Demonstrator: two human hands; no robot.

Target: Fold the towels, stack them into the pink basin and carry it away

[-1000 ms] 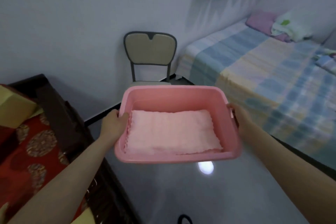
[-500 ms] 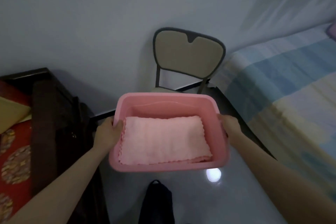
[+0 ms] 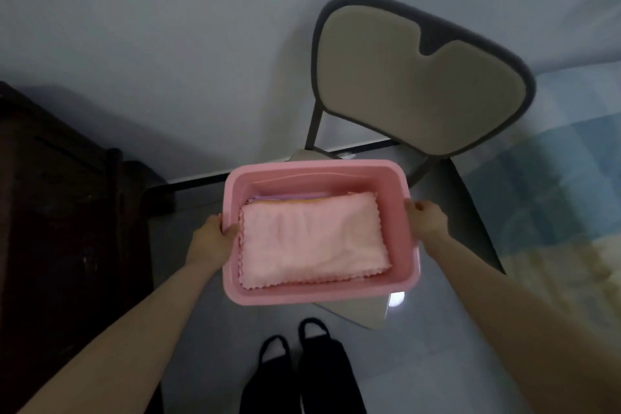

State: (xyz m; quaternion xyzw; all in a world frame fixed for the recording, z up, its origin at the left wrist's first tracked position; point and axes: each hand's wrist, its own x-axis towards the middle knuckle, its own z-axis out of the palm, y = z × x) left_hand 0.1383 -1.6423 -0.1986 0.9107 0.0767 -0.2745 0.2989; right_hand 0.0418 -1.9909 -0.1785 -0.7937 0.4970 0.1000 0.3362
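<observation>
Over the chair (image 3: 416, 77) by a grey wall (image 3: 151, 27), pink basin (image 3: 319, 294) of towels (image 3: 312, 242) (left hand (image 3: 211, 239), right hand (image 3: 426, 218) clasped on rims).

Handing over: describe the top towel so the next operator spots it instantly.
Find the beige chair by the wall; over its seat, the left hand and right hand hold the pink basin. The top towel lies uppermost inside: pale pink, scalloped edges, while the purple towel and yellow towel beneath show only thin far edges.
</observation>
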